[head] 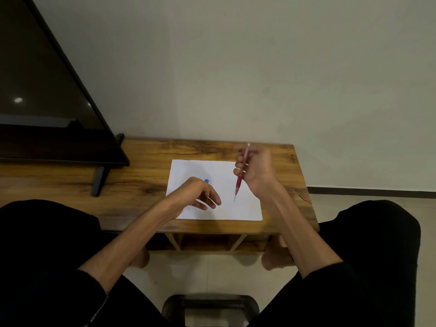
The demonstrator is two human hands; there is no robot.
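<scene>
the red pen (238, 185) is up in the right hand (256, 171), over the right side of the paper (203, 168). its long axis runs steep: cap end up and away toward the wall, thin tip down and slightly toward the person's left, aimed at the near right part of the sheet. the tip looks just off the paper, but i honestly can't tell if there's a gap or a touch. the fingers are curled round the upper half of the barrel, and that bit is blurry, so i can't make out the exact grip. the wrist is cocked up, palm side facing left, and the forearm comes in from the near right edge of the table (146, 175).

so the whole next move hangs on that tip-to-paper bit. it'd be a short drop straight down along the pen's own line, and the right hand is obviously the one on it.

the left hand (200, 194) sits low over the left middle of the sheet, knuckles up, fingers hanging loose and a little apart, pointing toward the pen tip. a small blue thing (207, 181) pokes out past its knuckles, and i can't tell if it's held or just lying on the paper.

a dark tv (47, 90) stands at the far left of the table.
</scene>
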